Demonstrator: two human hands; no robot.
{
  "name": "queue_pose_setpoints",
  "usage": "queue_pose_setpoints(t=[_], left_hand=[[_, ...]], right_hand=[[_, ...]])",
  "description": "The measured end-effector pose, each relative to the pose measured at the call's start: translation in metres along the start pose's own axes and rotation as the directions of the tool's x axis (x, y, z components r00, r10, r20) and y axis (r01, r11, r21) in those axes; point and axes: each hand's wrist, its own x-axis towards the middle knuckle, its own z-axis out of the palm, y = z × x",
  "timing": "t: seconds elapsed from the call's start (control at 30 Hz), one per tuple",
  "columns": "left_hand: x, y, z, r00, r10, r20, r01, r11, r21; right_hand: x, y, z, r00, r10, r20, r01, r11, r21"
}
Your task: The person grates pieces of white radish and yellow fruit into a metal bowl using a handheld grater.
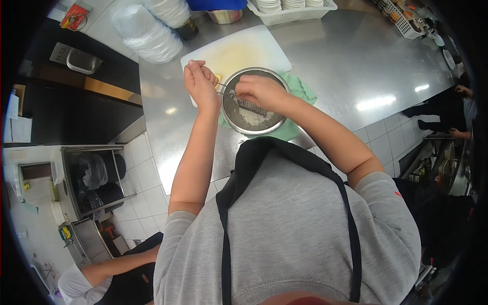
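My left hand (200, 84) is closed on the thin wire handle of a metal grater (252, 107), which slants down into a steel bowl (227, 120). My right hand (262, 92) hovers over the grater with its fingers curled inward; whatever they hold is hidden beneath them. White grated shreds (254, 118) lie in the bottom of the bowl. Under the bowl is a green cloth (301, 87), spread on the steel table. Behind it lies a white cutting board (244, 48), and a small yellow piece (218, 79) shows beside my left wrist.
Stacked plastic-wrapped containers (147, 35) stand at the back left. A white basket (295, 16) of small dishes sits at the table's (351, 66) back edge. A co-worker's arm (117, 264) is at lower left; another person (460, 112) is at far right.
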Motion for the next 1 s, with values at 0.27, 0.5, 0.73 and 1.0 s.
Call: queue_pose_setpoints(t=[0.27, 0.5, 0.73, 1.0], left_hand=[[-0.006, 0.002, -0.001, 1.000, 0.022, -0.015, -0.022, 1.000, 0.012], [-0.010, 0.007, 0.007, 0.998, 0.055, -0.001, -0.055, 0.998, -0.014], [-0.019, 0.011, 0.012, 0.980, 0.064, 0.187, -0.060, 0.998, -0.029], [-0.022, 0.010, 0.009, 0.952, 0.119, 0.281, -0.122, 0.992, -0.007]], right_hand=[[-0.006, 0.004, -0.014, 0.988, 0.134, 0.076, -0.143, 0.981, 0.130], [-0.014, -0.001, 0.001, 0.954, -0.036, 0.298, 0.012, 0.996, 0.083], [0.008, 0.011, -0.020, 0.984, 0.171, -0.053, -0.155, 0.963, 0.222], [-0.012, 0.032, -0.014, 0.933, 0.358, -0.034, -0.358, 0.934, 0.017]])
